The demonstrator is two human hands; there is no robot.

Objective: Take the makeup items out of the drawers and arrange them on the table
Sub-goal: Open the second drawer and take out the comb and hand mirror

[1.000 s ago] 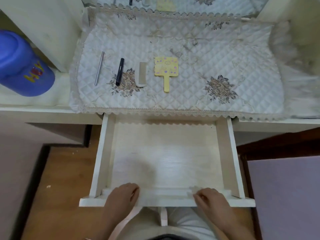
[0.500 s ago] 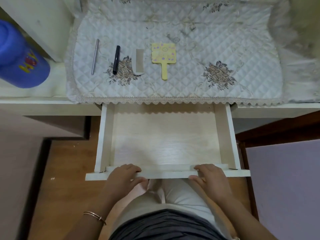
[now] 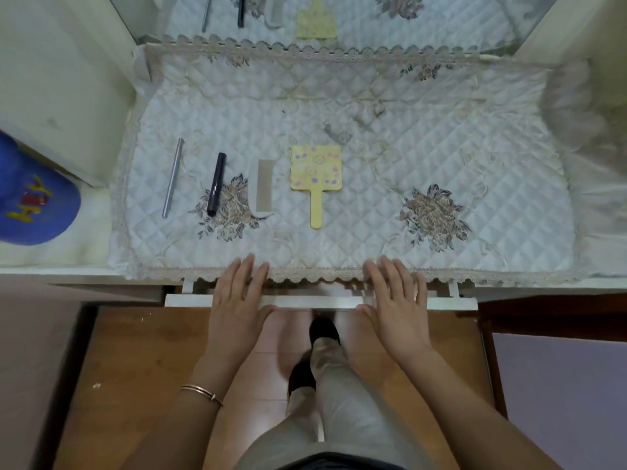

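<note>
A quilted cloth (image 3: 339, 130) with a lace edge covers the table (image 3: 68, 271), and its scalloped fringe hangs over the drawer (image 3: 315, 301), which shows only as a narrow white front and a sliver of its sides; the inside is hidden. A blue cap (image 3: 34, 198) sits at the left, cut off by the frame edge. The left hand (image 3: 237, 300) and right hand (image 3: 397, 300) lie flat against the drawer front with fingers spread and straight, holding nothing, fingertips reaching the lace. A bracelet (image 3: 202, 391) circles the left wrist. On the cloth lie four items in a row: a yellow hand mirror (image 3: 315, 173), handle toward the person; a pale comb (image 3: 263, 186), hard to make out against the fabric; a black tube (image 3: 216, 183); and a silver stick (image 3: 172, 178). Along the top, a mirror (image 3: 339, 18) repeats them, cropped.
</note>
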